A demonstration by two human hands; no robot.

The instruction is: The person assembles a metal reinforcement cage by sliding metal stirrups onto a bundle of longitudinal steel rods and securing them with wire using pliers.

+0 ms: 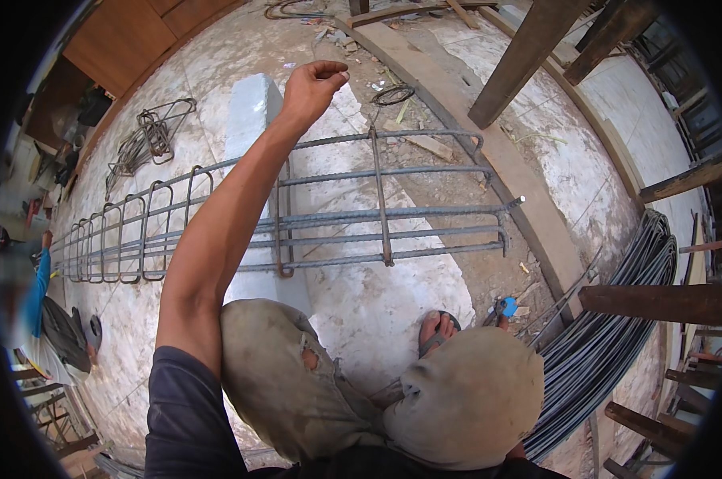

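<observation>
My left hand [317, 86] is raised above the far side of a long rebar cage [341, 215], its thumb and fingers pinched together. Whether anything thin is between them I cannot make out. Steel stirrups stand closely spaced along the cage's left part; toward the right end, a stirrup [381, 199] crosses the bars with a thin wire end sticking up from its far corner. Beyond my right knee, a small part of my right hand [502, 322] shows against a blue object [507, 306]. My knee hides most of that hand and arm.
A pale block [253, 108] lies under the cage. Loose stirrups [153, 132] are heaped at far left, and a wire coil [393, 96] lies beyond the cage. Coiled steel rods [616, 319] and wooden posts [529, 60] stand right. Another person's blue sleeve [40, 291] shows at left.
</observation>
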